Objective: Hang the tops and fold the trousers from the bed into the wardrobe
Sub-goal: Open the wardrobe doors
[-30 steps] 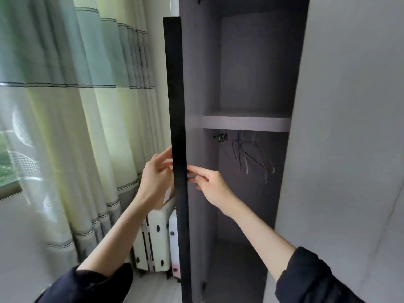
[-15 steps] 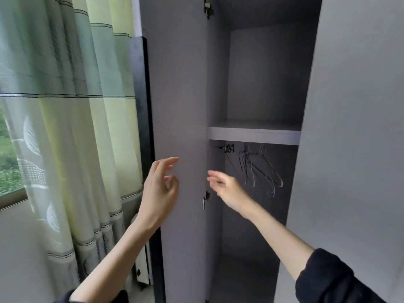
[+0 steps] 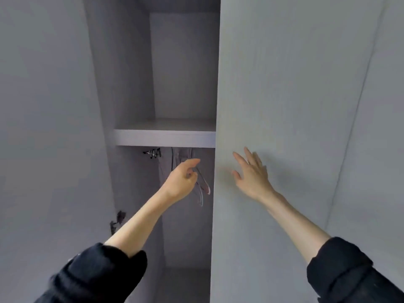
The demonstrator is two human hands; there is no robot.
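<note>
**Wardrobe open, clothes not yet in sight**

The wardrobe [image 3: 183,68] stands with its left door swung wide and its right door [image 3: 284,84] shut. Inside, a grey shelf [image 3: 164,136] crosses the opening, bare as far as I can see, and below it a few clear hangers [image 3: 202,189] dangle from the rail, every one of them without a garment.

The person's left hand [image 3: 182,180] reaches into the lower compartment, fingers loosely curled with the forefinger stretched toward the hangers; it is right at them, but I cannot tell whether it has hold of one. The right hand [image 3: 251,173] is spread open, palm toward the face of the closed right door, holding nothing; whether it actually touches the panel is hard to say.

No tops, no trousers and no bed appear from where we are looking, so the clothes must lie somewhere out of view. By my reckoning the job has barely started: the cupboard is opened and a hanger is being fetched. All the hanging and all the folding remain to be done
</note>
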